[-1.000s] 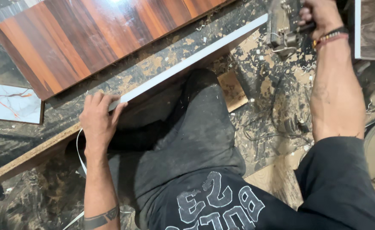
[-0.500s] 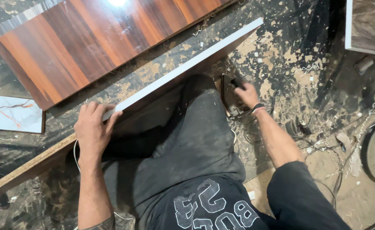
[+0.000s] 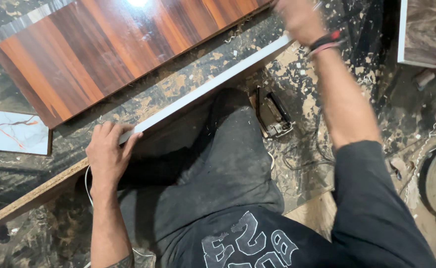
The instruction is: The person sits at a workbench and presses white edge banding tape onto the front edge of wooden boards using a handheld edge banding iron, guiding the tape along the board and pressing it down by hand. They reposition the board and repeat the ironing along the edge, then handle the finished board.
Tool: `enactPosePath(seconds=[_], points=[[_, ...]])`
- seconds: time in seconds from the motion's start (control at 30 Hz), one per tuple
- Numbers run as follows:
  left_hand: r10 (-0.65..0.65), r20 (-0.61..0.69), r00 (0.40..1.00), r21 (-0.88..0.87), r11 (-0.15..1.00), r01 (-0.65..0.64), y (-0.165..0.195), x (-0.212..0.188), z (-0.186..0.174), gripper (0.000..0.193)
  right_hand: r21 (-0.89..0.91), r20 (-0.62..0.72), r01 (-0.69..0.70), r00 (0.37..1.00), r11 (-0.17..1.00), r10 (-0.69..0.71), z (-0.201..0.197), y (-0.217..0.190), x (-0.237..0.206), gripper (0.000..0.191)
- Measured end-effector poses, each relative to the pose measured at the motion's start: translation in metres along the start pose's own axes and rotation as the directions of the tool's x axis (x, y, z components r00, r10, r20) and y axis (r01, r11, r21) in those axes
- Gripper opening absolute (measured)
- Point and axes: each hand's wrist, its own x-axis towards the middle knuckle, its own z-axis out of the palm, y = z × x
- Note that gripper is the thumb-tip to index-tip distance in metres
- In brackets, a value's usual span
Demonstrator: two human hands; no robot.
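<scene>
Head view: left hand [image 3: 108, 155] presses flat on the white-edged board [image 3: 213, 84], holding nothing; right hand [image 3: 299, 20], blurred, has left the iron [image 3: 273, 115] and reached the board's far end, grip unclear.

Right hand [image 3: 299, 20] has left the small dark metal hand tool [image 3: 272, 113] lying by the knee on the shaving-strewn floor and swung up, blurred, to the far end of the long white-edged board strip [image 3: 213, 84]. Tool now lies free, uncovered.
</scene>
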Motion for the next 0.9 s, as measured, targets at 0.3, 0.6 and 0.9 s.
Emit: enactPosePath(seconds=[0.3,0.6,0.9], points=[[0.007,0.002,1.000,-0.045,0.999,-0.007,-0.007,0.004,0.000,0.024,-0.102,-0.033,0.193,0.980,0.976,-0.197,0.037,-0.129,-0.018,0.053],[0.044,-0.023,0.999,-0.026,0.999,-0.044,-0.010,-0.009,0.002,0.024,-0.038,0.106,0.534,0.842,0.844,-0.528,0.130,-0.337,-0.072,0.079],[0.045,-0.038,0.998,0.031,0.999,-0.044,-0.007,-0.015,-0.001,0.024,0.032,-0.062,0.500,0.865,0.865,-0.498,0.165,-0.360,-0.051,0.057]])
